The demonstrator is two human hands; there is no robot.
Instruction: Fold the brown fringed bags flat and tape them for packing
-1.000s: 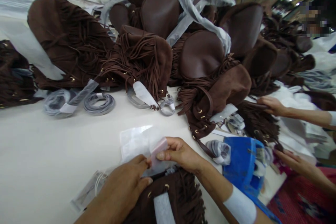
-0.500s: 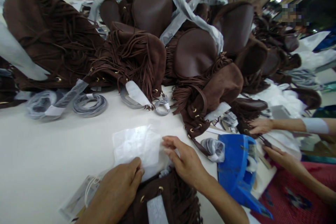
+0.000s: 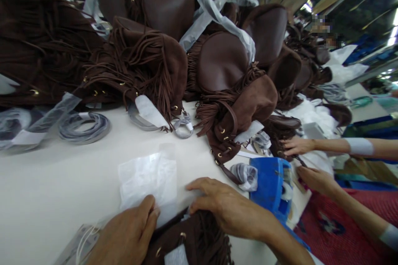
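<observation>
My left hand (image 3: 124, 234) pinches the lower edge of a crinkled, translucent white plastic sheet (image 3: 146, 180) between thumb and fingers. Just below it lies a dark brown fringed bag (image 3: 192, 236) with brass eyelets and a wrapped piece (image 3: 176, 255) on its front. My right hand (image 3: 226, 209) is over the bag's mouth, thumb and fingers apart and nothing between them. Left of my left hand, a clear packet with a pale cord (image 3: 82, 242) lies on the white table (image 3: 90, 174).
Brown fringed bags (image 3: 222, 60) are heaped along the back. Plastic-wrapped coiled straps (image 3: 83, 126) lie before them. A blue tape dispenser (image 3: 269, 182) stands at right, beside a wrapped roll (image 3: 245, 176). Beyond it, a co-worker's hands (image 3: 300, 147) handle a brown bag.
The view has shifted, so most things sit further left. My right hand has turned flatter and lowered toward the bag's mouth, away from the sheet. My left hand still grips the sheet.
</observation>
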